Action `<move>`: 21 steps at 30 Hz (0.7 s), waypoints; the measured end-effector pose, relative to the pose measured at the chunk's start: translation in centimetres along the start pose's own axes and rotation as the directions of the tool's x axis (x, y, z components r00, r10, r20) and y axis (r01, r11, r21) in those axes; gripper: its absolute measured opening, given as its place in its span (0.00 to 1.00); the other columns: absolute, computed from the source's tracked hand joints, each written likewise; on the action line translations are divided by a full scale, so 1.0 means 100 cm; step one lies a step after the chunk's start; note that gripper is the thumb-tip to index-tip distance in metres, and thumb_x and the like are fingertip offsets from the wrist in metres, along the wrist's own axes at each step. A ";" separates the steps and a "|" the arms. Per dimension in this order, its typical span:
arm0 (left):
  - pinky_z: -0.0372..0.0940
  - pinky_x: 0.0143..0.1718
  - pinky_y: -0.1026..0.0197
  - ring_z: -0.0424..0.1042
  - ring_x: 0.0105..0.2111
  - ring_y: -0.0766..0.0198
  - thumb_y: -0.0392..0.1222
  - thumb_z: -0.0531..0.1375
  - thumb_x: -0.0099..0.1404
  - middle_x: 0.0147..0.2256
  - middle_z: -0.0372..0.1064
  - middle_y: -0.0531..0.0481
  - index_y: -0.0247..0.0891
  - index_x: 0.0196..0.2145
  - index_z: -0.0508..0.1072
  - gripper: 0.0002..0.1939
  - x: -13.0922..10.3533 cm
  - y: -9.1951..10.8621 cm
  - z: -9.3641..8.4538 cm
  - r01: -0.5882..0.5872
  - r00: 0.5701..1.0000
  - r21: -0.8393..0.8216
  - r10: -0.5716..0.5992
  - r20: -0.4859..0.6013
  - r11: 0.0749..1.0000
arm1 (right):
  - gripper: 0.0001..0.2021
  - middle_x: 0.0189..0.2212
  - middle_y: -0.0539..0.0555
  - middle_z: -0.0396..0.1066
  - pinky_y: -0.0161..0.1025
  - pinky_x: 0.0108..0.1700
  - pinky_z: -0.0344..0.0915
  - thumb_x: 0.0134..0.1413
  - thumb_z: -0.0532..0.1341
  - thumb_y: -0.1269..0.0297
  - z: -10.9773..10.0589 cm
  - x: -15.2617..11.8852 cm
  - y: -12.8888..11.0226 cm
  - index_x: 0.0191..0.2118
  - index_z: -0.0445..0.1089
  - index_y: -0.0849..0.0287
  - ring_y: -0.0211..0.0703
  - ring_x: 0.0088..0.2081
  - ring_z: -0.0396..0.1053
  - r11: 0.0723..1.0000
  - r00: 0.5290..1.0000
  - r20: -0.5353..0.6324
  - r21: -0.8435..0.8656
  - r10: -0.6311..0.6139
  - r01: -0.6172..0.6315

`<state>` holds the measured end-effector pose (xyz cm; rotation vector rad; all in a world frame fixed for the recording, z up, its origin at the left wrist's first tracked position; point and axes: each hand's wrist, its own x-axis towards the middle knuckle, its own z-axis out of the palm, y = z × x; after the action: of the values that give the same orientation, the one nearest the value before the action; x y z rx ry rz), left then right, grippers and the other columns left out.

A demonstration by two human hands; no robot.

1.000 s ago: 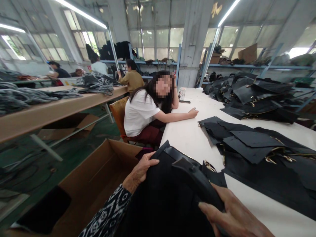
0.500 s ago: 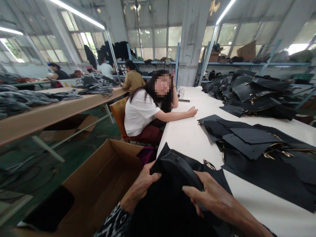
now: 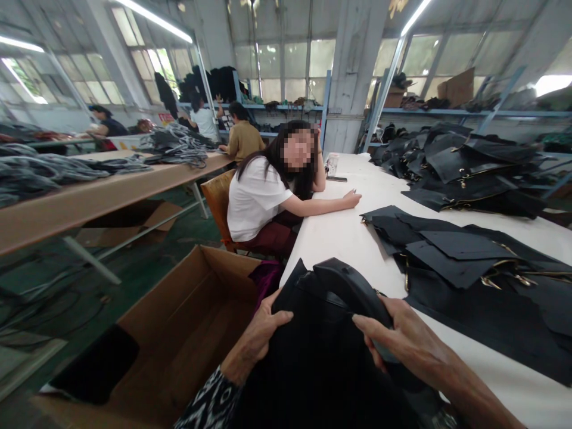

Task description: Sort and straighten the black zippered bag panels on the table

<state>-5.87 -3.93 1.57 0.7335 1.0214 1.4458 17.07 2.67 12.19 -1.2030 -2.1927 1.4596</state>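
Observation:
A black leather-like bag piece [image 3: 308, 351] fills the space in front of me, at the table's near edge. My left hand [image 3: 263, 328] grips its left edge, thumb on top and fingers behind. My right hand [image 3: 393, 328] is wrapped around a thick, curved black tool [image 3: 346, 280] with a greyish lower part; its exact kind is unclear. The tool's rounded end lies over the upper part of the bag piece. The lower part of the piece is dark and runs out of view.
On the white table [image 3: 330, 226], stacked black bag pieces [image 3: 465, 256] with gold zips lie right, a larger pile [image 3: 469, 161] behind. A person in white [image 3: 259, 196] sits leaning on the table. An open cardboard box [image 3: 179, 316] stands left. Other people work farther back.
The curved tool and my right hand have moved a little right and up, away from my left hand. The left hand keeps its hold on the bag piece. The view has shifted slightly.

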 end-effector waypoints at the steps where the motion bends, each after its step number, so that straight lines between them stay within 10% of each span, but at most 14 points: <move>1: 0.67 0.31 0.64 0.72 0.29 0.64 0.33 0.63 0.52 0.34 0.74 0.47 0.37 0.53 0.66 0.29 0.001 -0.001 0.000 -0.002 1.000 -0.005 0.002 0.000 1.000 | 0.14 0.16 0.47 0.67 0.32 0.22 0.64 0.56 0.56 0.53 0.002 -0.004 0.001 0.27 0.62 0.59 0.38 0.18 0.68 1.000 1.000 0.007 -0.008 0.015 -0.015; 11: 0.62 0.26 0.68 0.68 0.25 0.68 0.34 0.63 0.51 0.30 0.72 0.51 0.36 0.44 0.73 0.19 -0.007 0.006 0.008 0.011 1.000 0.076 -0.012 0.011 0.997 | 0.13 0.18 0.48 0.69 0.33 0.24 0.64 0.55 0.57 0.53 0.026 0.003 0.009 0.31 0.64 0.60 0.40 0.20 0.70 0.999 0.996 0.087 -0.026 -0.032 0.034; 21: 0.67 0.28 0.65 0.72 0.26 0.65 0.36 0.65 0.49 0.29 0.73 0.48 0.33 0.38 0.71 0.16 0.001 -0.010 -0.006 0.132 0.985 -0.081 -0.140 -0.100 0.988 | 0.17 0.14 0.47 0.65 0.33 0.21 0.64 0.56 0.56 0.51 -0.009 -0.001 0.008 0.25 0.60 0.59 0.38 0.17 0.65 1.000 0.998 -0.060 0.017 0.014 -0.013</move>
<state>-5.98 -3.98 0.41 0.5278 1.0717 1.4076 18.05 3.26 11.98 -1.2415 -2.1332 1.4254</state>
